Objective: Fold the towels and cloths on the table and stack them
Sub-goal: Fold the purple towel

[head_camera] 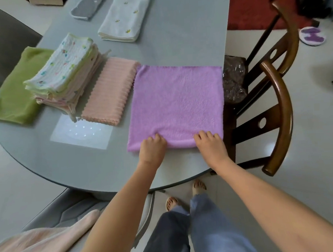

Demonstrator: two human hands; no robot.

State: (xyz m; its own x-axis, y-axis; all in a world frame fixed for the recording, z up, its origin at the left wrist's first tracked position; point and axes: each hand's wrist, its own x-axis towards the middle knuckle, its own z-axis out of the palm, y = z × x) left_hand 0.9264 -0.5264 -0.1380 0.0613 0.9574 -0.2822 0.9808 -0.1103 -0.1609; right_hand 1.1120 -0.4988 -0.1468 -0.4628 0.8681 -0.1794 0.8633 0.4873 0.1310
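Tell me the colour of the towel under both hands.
Plain purple towel; head view.

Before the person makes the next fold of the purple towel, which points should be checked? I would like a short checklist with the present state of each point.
1. Both hands on the near edge: left hand and right hand grip the near edge of the purple towel, fingers curled on it. Ok.
2. Towel lies flat: no big wrinkles show, only a slight bunching by the fingers. Ok.
3. Towel fully on the table: its right edge runs along the table's right edge. Cannot tell.
4. Space beyond the towel for a forward fold: bare table there. Ok.
5. Neighbour clear: the pink ribbed cloth touches or nearly touches the towel's far left corner. Cannot tell.
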